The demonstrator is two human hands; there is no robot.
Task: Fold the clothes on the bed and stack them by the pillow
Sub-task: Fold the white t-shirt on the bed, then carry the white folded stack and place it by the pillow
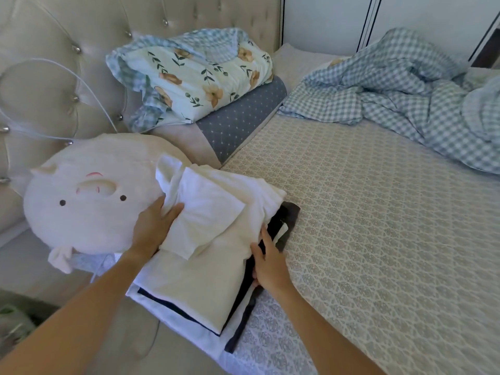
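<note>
- The left hand (154, 226) lies flat with fingers spread on the left edge of the top white garment (205, 239), pressing down on it rather than gripping.
- The right hand (270, 263) sits at the stack's right flank, lower centre of the frame, fingers curled against the dark garment (286, 220) that pokes out under the white one; whether it pinches the cloth or only pushes on it, I cannot tell.
- The two hands are apart, one on each side of the stack of folded clothes (189, 290), so the pile lies directly between them and equally near to both.
- The stack's long axis runs from the lower centre of the frame up and slightly right, roughly in line with the forearms.
- Its top layer is rumpled, with a loose flap turned over at the upper end; lower layers show as white and dark edges at the bottom.
- The round pig-face pillow (89, 196) is just left of the stack, touching the white garment at the left hand, so the pile already sits by the pillow on the bed (378, 239).
- Judged from this, the coming move is a squaring-up: the right hand tucking the dark edge leftward toward the pillow.
- A checked quilt (405, 98) lies bunched at upper right, well apart.
</note>
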